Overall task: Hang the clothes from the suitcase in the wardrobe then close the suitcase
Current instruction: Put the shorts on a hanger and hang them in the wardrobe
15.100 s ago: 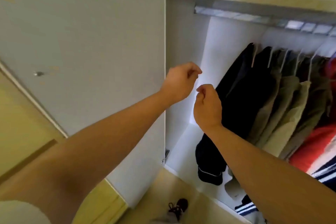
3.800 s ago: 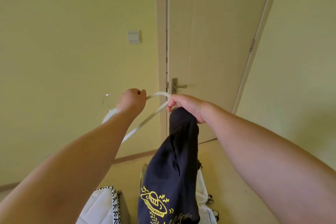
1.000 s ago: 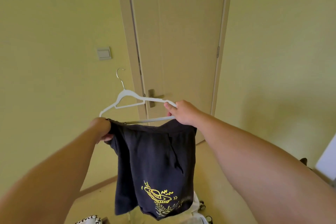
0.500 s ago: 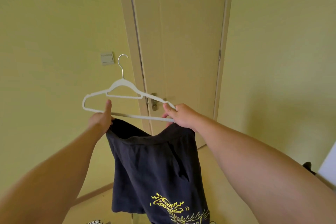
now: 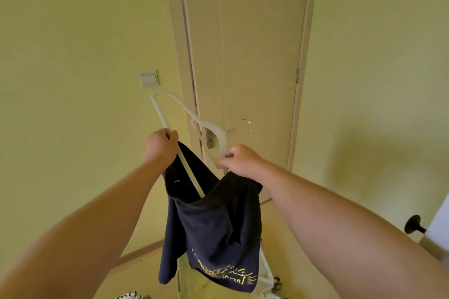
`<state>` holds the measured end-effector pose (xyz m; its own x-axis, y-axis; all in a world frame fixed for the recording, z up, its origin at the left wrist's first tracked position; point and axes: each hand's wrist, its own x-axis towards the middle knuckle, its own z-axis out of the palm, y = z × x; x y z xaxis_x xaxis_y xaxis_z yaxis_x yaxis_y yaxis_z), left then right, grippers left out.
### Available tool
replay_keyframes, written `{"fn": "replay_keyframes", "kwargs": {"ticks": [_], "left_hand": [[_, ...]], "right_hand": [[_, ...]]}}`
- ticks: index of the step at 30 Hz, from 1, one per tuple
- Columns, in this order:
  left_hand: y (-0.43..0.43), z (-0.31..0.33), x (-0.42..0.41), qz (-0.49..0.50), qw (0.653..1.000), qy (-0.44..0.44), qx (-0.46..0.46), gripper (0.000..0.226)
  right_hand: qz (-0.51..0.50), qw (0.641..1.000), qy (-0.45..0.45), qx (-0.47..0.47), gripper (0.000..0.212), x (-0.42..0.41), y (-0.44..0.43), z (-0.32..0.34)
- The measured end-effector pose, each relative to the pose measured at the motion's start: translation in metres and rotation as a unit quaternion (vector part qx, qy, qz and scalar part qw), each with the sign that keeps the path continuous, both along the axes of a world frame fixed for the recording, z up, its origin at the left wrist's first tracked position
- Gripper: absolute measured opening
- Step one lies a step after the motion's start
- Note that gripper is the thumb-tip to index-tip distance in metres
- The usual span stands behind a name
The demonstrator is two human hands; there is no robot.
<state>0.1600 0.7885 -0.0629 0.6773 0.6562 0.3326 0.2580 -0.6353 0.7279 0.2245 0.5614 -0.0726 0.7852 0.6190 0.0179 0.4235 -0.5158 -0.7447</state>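
Observation:
Dark navy shorts (image 5: 218, 230) with a yellow print near the hem hang in front of me. A white plastic hanger (image 5: 170, 104) is tilted on end, its lower bar running down into the open waistband and its metal hook (image 5: 244, 125) pointing right. My left hand (image 5: 160, 145) grips the hanger bar together with the left edge of the waistband. My right hand (image 5: 239, 160) pinches the hanger's shoulder and holds the right side of the waistband. Only a white edge and a wheel of the suitcase (image 5: 269, 279) show at the bottom. The wardrobe is out of view.
A closed beige door (image 5: 243, 43) with a lever handle (image 5: 210, 139) stands straight ahead, a light switch (image 5: 149, 78) on the wall to its left. A black doorstop (image 5: 413, 224) juts out at the lower right beside a white panel.
The hanger has swung from level to nearly upright, its hook now pointing right. One end of it has gone down inside the shorts' waistband. My left hand now grips the bar.

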Motion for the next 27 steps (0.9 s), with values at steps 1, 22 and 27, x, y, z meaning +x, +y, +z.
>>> {"fn": "replay_keyframes", "kwargs": {"ticks": [1,22,27], "left_hand": [[-0.001,0.0,-0.002,-0.009,1.0,0.009,0.014,0.037],[0.051,-0.047,-0.046,-0.093,0.86,0.462,0.195,0.041],[0.052,-0.067,-0.054,-0.066,0.794,0.577,0.177,0.029]], "right_hand": [[-0.026,0.998,0.031,0.038,0.041,0.0,0.0,0.0],[-0.123,0.956,-0.139,0.226,0.023,-0.001,0.001,0.019],[-0.027,0.978,-0.128,0.162,0.015,-0.01,0.004,0.018]]}}
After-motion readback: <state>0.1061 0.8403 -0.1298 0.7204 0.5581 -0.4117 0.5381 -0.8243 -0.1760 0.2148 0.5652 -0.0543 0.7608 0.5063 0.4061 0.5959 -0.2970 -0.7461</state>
